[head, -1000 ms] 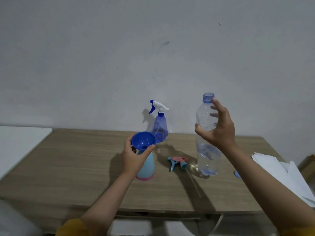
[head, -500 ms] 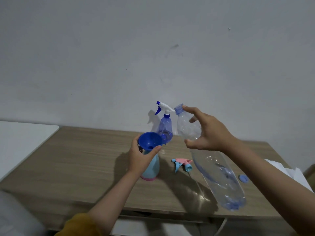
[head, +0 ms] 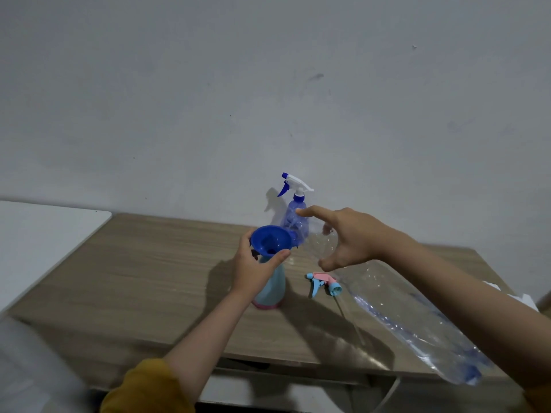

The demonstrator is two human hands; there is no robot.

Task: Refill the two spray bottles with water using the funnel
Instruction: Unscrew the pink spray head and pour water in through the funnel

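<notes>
My left hand (head: 253,268) grips the neck of a light blue spray bottle with a pink base (head: 269,293) and steadies the blue funnel (head: 269,240) set in its mouth. My right hand (head: 351,238) holds a clear plastic water bottle (head: 402,311) tipped over, its mouth against the funnel's right rim and its base raised toward me. The bottle's pink and blue spray head (head: 323,283) lies on the wooden table (head: 134,278) to the right. A purple spray bottle with a white and blue trigger (head: 295,204) stands behind the funnel by the wall.
A white surface (head: 44,231) adjoins the table's left end. White paper (head: 524,299) shows at the table's right edge, mostly hidden by my right arm. The grey wall rises directly behind the table.
My right hand has tipped the water bottle from upright over to the left, bringing its mouth down to the funnel. My left hand stays on the funnel and light blue bottle.
</notes>
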